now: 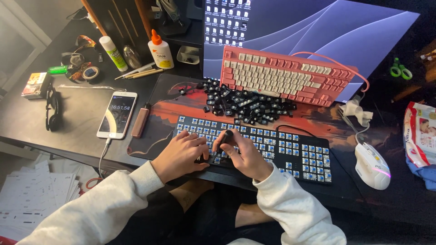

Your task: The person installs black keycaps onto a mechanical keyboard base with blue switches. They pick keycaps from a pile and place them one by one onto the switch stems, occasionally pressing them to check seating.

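The right hand (245, 154) is curled around a short black tool (224, 139), pinching it upright between thumb and fingers with its lower end down among the switches of the black keyboard (295, 154). The left hand (181, 152) lies flat just beside it, fingers together and pressed on the keyboard's left end, touching the board. Both arms wear pale sweatshirt sleeves.

The black keyboard sits at the near edge of a red and orange desk mat (172, 106), directly in front of the person. Nearly all its caps are off, so rows of blue switches show across it. Just behind it, touching its far edge, a heap of black keycaps (247, 106) is piled on the mat. Behind the heap a pink keyboard (281, 75) with white caps leans tilted against the monitor (318, 27), its pink cable looping off to the right.

To the left of the mat lies a white phone (117, 114) with its screen lit and a cable plugged in, and beside it a small brown stick-shaped thing (140, 121). Farther back stand a white glue bottle (160, 51) with an orange tip and a glue stick (113, 53). Well to the right of the black keyboard rests a white mouse (372, 165).
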